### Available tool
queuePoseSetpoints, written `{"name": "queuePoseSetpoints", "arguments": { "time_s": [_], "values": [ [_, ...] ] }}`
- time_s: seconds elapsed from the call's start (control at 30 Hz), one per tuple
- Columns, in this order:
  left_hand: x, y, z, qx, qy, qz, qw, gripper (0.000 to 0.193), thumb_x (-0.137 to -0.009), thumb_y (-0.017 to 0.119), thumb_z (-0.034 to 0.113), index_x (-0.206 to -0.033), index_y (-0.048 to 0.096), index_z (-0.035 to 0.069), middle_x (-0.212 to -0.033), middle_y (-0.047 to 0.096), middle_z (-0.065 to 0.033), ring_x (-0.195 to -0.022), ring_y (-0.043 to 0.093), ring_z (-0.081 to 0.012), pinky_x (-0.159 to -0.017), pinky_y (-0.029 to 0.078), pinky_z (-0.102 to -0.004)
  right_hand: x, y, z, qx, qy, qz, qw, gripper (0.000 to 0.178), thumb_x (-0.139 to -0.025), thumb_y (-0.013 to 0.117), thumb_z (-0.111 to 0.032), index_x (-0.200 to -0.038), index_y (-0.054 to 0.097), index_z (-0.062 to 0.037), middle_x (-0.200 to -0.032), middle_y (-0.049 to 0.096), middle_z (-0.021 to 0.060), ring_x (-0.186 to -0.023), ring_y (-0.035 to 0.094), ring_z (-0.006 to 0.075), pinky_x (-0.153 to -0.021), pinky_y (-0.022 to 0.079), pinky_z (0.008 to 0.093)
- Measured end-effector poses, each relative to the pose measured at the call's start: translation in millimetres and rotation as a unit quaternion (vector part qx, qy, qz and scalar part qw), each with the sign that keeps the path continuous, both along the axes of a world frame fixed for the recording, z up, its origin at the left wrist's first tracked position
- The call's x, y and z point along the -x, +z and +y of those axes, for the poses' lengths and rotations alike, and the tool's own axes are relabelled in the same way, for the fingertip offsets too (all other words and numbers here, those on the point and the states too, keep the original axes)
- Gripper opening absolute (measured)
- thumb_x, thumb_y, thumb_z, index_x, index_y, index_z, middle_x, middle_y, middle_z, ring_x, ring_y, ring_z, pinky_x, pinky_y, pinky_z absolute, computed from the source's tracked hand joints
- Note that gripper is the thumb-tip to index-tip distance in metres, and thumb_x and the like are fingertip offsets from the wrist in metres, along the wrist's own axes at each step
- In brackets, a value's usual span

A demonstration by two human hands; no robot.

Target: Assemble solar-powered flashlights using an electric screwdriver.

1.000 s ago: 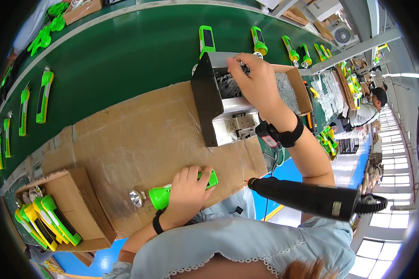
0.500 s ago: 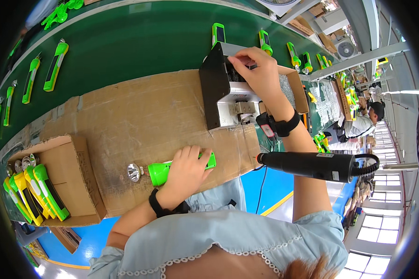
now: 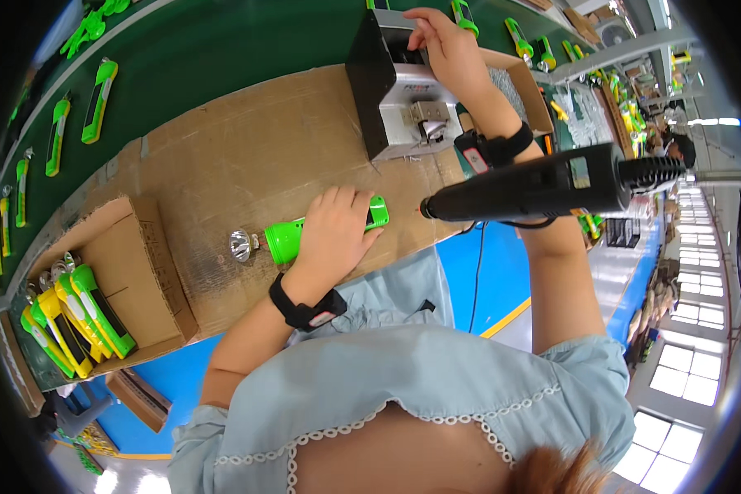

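My left hand (image 3: 335, 230) is closed over the body of a green flashlight (image 3: 284, 240), which lies on a cardboard sheet (image 3: 239, 148). Its round silver reflector (image 3: 241, 245) sits apart from the green head, joined by what look like short wires. At the far side, my right hand (image 3: 453, 53) has its fingers bent at the top opening of a black and silver box-shaped machine (image 3: 399, 123). Whatever small thing those fingers hold, if any, cannot be made out. A black electric screwdriver (image 3: 527, 188) hangs in front of my right forearm, its tip pointing left.
An open cardboard box (image 3: 152, 272) with several green and yellow flashlights (image 3: 82, 321) stands at the left. More flashlights lie along the green belt (image 3: 214, 58) beyond. A carton of small metal parts (image 3: 506, 90) sits right of the machine. A cable (image 3: 479, 280) hangs below the screwdriver.
The whole view has shifted, so the bench sits higher in the picture. My right hand has drawn up toward the machine's top edge. My left hand stays on the flashlight.
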State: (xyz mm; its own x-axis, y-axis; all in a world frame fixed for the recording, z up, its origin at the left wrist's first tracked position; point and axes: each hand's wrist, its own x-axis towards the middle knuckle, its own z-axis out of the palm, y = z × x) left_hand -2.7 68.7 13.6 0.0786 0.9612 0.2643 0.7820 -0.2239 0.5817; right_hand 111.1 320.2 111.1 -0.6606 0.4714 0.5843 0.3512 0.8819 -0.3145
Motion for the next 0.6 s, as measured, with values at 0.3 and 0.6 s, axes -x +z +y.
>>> {"name": "queuePoseSetpoints", "arguments": {
  "time_s": [0.3,0.6],
  "values": [
    [-9.8,-2.7,1.6,-0.032,0.03,0.014,0.999,0.04,-0.066,0.077,0.023,-0.1,0.062,0.008,-0.093,0.059,-0.0101,-0.09,0.056,-0.03,-0.077,0.046,-0.0395,-28.5,21.2,-54.0,0.28,-0.105,0.38,0.875,0.031,-0.098,0.05,-0.024,-0.076,0.059,-0.0031,-0.049,0.044,-0.0038,-0.04,0.038,0.0034,-0.038,0.027,0.0204],
    [-13.5,0.4,-5.8,-0.039,0.024,0.025,0.999,0.041,-0.065,0.078,0.023,-0.1,0.063,0.008,-0.091,0.059,-0.0104,-0.086,0.056,-0.0313,-0.075,0.046,-0.0401,6.0,-16.2,-1.9,0.273,-0.012,0.256,0.927,0.013,-0.085,0.049,0.003,-0.094,0.059,0.0041,-0.075,0.063,0.0095,-0.066,0.061,0.0153,-0.061,0.05,0.0266]
  ]
}}
